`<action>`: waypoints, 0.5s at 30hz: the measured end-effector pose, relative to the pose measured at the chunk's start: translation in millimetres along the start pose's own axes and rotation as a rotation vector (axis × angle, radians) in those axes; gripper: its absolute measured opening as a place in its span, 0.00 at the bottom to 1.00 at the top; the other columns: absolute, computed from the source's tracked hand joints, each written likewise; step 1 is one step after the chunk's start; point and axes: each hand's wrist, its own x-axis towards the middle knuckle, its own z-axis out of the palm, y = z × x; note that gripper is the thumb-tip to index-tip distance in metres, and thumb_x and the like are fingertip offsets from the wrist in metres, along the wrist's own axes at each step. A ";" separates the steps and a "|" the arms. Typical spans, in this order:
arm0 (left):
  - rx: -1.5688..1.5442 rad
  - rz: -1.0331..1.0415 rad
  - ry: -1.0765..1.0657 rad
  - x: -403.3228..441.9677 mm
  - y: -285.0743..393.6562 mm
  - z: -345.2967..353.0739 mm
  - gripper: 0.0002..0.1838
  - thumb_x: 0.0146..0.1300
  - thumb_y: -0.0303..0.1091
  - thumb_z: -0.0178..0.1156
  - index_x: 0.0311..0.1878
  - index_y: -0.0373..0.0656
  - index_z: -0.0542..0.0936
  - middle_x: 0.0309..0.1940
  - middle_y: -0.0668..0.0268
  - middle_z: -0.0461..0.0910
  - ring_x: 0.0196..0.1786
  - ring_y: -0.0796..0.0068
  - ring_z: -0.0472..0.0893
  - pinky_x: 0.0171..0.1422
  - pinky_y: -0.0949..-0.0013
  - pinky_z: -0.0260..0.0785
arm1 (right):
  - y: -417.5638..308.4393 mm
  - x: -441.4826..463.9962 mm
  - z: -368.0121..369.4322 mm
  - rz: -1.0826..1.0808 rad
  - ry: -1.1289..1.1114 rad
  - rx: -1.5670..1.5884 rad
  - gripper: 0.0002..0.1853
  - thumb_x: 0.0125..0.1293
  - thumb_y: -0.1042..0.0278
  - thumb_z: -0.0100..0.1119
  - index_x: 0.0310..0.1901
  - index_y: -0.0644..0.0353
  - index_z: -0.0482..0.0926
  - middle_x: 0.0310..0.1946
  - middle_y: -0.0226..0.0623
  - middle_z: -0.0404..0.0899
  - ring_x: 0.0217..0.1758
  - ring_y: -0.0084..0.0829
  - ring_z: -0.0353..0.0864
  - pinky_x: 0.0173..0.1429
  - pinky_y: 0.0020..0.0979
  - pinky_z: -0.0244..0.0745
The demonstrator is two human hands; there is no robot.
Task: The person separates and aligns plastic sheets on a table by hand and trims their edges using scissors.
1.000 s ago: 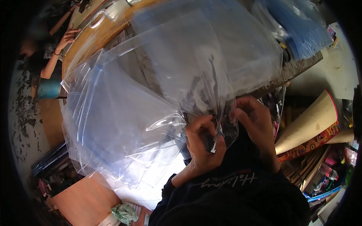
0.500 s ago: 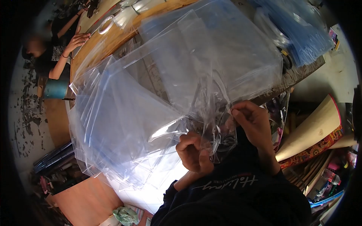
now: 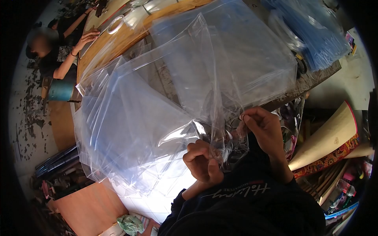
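A clear plastic sheet (image 3: pixel 214 94) hangs in loose folds between my hands, close to my body. My left hand (image 3: pixel 202 162) is closed with curled fingers on its lower left edge. Thumb and forefinger of my right hand (image 3: pixel 263 128) pinch the sheet's right edge. To the left, a fanned pile of clear plastic sheets (image 3: pixel 126 126) droops over the table's front edge. Behind the held sheet lies a flat stack of bluish clear sheets (image 3: pixel 244 47). The folds partly hide what is under them.
Another person's hand (image 3: pixel 87 37) rests at the far left table edge, near a roll of tape (image 3: pixel 116 24). Bundled blue plastic (image 3: pixel 315 35) and black-handled scissors (image 3: pixel 301 63) lie at the right. A rolled mat (image 3: pixel 327 137) leans at the right.
The held sheet's folds have shifted and spread a little, with its upper peak now standing more upright. Both my hands keep nearly the same place and grip.
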 end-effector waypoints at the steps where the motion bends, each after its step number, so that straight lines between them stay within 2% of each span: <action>1: 0.001 0.001 0.000 -0.3 -0.1 -1.9 0.18 0.47 0.29 0.49 0.43 0.32 0.65 0.26 0.65 0.61 0.25 0.79 0.59 0.30 0.75 0.50 | 0.3 -0.1 -0.1 0.004 -0.004 0.008 0.07 0.64 0.72 0.52 0.38 0.68 0.75 0.25 0.31 0.79 0.26 0.14 0.75 0.28 0.16 0.68; 3: -0.073 0.001 -0.069 -0.8 -0.8 -7.2 0.15 0.55 0.25 0.50 0.46 0.34 0.63 0.30 0.64 0.62 0.29 0.77 0.65 0.33 0.77 0.60 | 1.1 -0.2 -1.0 0.006 -0.009 0.017 0.08 0.64 0.72 0.52 0.38 0.68 0.75 0.26 0.31 0.79 0.26 0.14 0.75 0.28 0.16 0.68; 7: -0.043 0.016 -0.078 -0.6 0.0 -7.4 0.14 0.56 0.26 0.50 0.45 0.35 0.64 0.29 0.64 0.62 0.29 0.77 0.65 0.33 0.77 0.60 | 1.7 -1.4 -2.4 0.018 -0.002 0.010 0.08 0.64 0.73 0.51 0.41 0.68 0.75 0.28 0.33 0.80 0.28 0.15 0.76 0.30 0.18 0.70; 9: 0.045 0.069 -0.181 -0.8 -0.3 -11.7 0.11 0.57 0.27 0.50 0.43 0.38 0.65 0.30 0.64 0.62 0.29 0.76 0.65 0.34 0.75 0.61 | -3.6 -5.3 2.3 -0.003 0.015 0.005 0.08 0.64 0.73 0.51 0.42 0.68 0.75 0.29 0.33 0.80 0.28 0.16 0.76 0.31 0.18 0.71; 12: 0.152 0.059 -0.209 -3.1 7.6 -9.3 0.11 0.54 0.27 0.53 0.41 0.39 0.71 0.32 0.62 0.63 0.30 0.73 0.67 0.37 0.71 0.63 | -21.6 -11.7 10.3 -0.099 -0.012 0.064 0.10 0.64 0.75 0.50 0.45 0.68 0.75 0.32 0.35 0.81 0.29 0.17 0.76 0.32 0.20 0.72; 13: 0.146 0.078 -0.212 3.4 16.6 -7.4 0.11 0.54 0.27 0.53 0.41 0.39 0.71 0.32 0.62 0.63 0.30 0.73 0.67 0.37 0.71 0.63 | -24.7 -9.5 7.4 -0.143 -0.034 -0.022 0.11 0.64 0.75 0.50 0.47 0.67 0.74 0.32 0.37 0.81 0.29 0.18 0.77 0.32 0.21 0.71; 15: 0.667 0.102 -0.585 28.5 49.6 -0.6 0.13 0.48 0.28 0.59 0.39 0.39 0.76 0.35 0.60 0.65 0.37 0.67 0.70 0.42 0.67 0.65 | -36.3 -4.3 -0.9 -0.212 -0.051 -0.113 0.13 0.63 0.76 0.51 0.49 0.66 0.74 0.33 0.38 0.81 0.29 0.19 0.77 0.32 0.21 0.71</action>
